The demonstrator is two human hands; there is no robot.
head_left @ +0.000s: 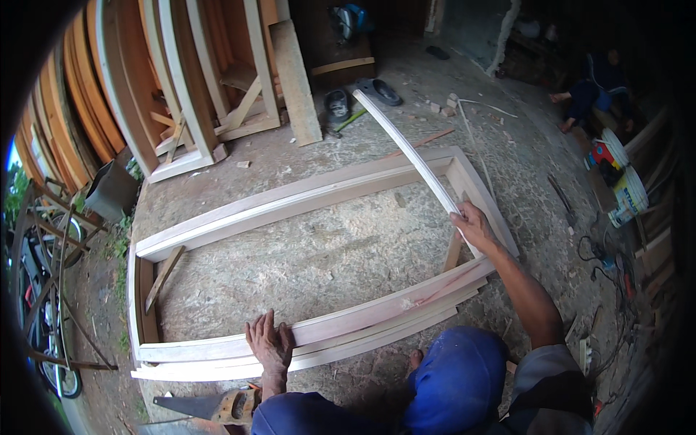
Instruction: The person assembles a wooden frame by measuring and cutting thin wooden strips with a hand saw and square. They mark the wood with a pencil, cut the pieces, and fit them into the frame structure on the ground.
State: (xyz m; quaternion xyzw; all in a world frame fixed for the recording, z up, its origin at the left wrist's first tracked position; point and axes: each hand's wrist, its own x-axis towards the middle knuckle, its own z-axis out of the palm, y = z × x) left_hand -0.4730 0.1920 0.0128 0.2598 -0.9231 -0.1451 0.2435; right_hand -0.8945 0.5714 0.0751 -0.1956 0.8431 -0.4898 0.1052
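Note:
A large rectangular wooden frame [290, 197] lies flat on the concrete floor in front of me. My left hand [270, 344] presses flat, fingers spread, on the frame's near rail [377, 310], beside thin strips lying along it. My right hand [475, 226] grips the near end of a long thin pale wooden strip [406, 148]. That strip runs away from me over the frame's right end toward the back. My knees in blue trousers are at the lower edge.
Several wooden door frames [181, 94] lean against the left wall. A handsaw [206, 407] lies by my left knee. Sandals [337, 104], paint buckets [627, 190], cables and tools lie at the right. A person [591, 90] sits far right. Bicycles [40, 290] stand left.

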